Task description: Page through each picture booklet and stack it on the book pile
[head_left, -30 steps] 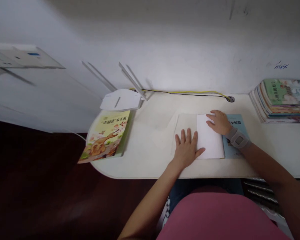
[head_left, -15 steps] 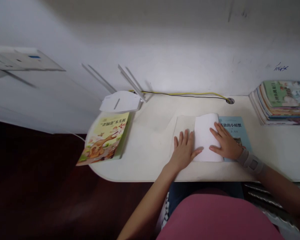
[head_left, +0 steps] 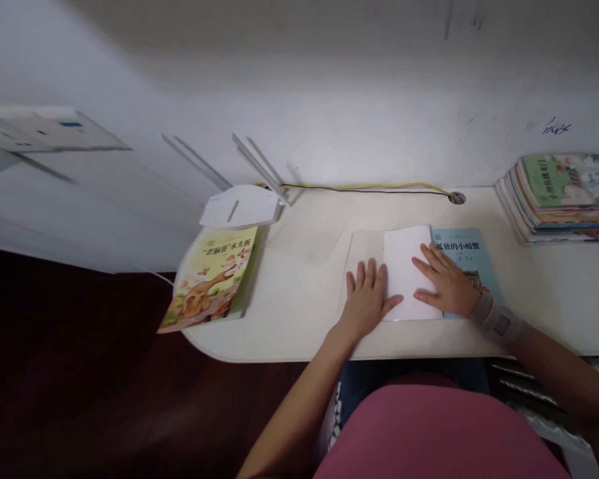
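A book with a light blue cover lies on the white desk, partly hidden by my right hand. Beside its left half is a blank white page or flap, lying flat. A pale, thin sheet, perhaps clear film, extends out to the left of the white page. My left hand rests flat over that sheet with fingers stretched out, the thumb reaching onto the white page. Across the page's right edge and the blue cover, my right hand is spread palm down, holding nothing.
A yellow-green book overhangs the desk's rounded left end. Behind it stands a white router with antennas. Yellow and black cables run along the wall to a hole. Several stacked books sit at the right.
The white page lies flatter, with its left edge straighter. My right hand has shifted very slightly left; my left hand stays almost in place. The whole view has moved a little.
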Demonstrator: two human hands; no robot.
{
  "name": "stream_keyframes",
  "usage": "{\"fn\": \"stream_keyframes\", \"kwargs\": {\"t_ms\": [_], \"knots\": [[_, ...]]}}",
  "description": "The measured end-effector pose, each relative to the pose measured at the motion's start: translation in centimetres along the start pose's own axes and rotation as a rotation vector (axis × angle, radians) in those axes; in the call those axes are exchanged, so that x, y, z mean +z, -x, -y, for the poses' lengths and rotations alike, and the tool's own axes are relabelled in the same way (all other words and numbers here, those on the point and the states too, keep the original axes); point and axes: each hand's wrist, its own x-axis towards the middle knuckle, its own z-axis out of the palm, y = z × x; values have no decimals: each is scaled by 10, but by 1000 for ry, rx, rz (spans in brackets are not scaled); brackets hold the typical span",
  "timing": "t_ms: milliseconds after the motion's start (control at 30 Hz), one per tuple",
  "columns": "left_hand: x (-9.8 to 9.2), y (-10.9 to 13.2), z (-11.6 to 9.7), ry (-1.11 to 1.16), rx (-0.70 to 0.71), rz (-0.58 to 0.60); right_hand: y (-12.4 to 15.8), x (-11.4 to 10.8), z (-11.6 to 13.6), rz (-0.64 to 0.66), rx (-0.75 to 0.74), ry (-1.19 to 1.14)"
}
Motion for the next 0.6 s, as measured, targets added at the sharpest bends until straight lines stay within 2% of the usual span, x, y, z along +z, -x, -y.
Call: {"fn": "stream_keyframes", "kwargs": {"t_ms": [167,400,600], "knots": [[-5,0,-1,25,0,15,1,3,-1,-35,13,-3],[-1,0,-1,74,-4,-3,-1,5,2,9,21,65],[0,4,20,148,29,-105,-5,8,10,-6,81,81]]}}
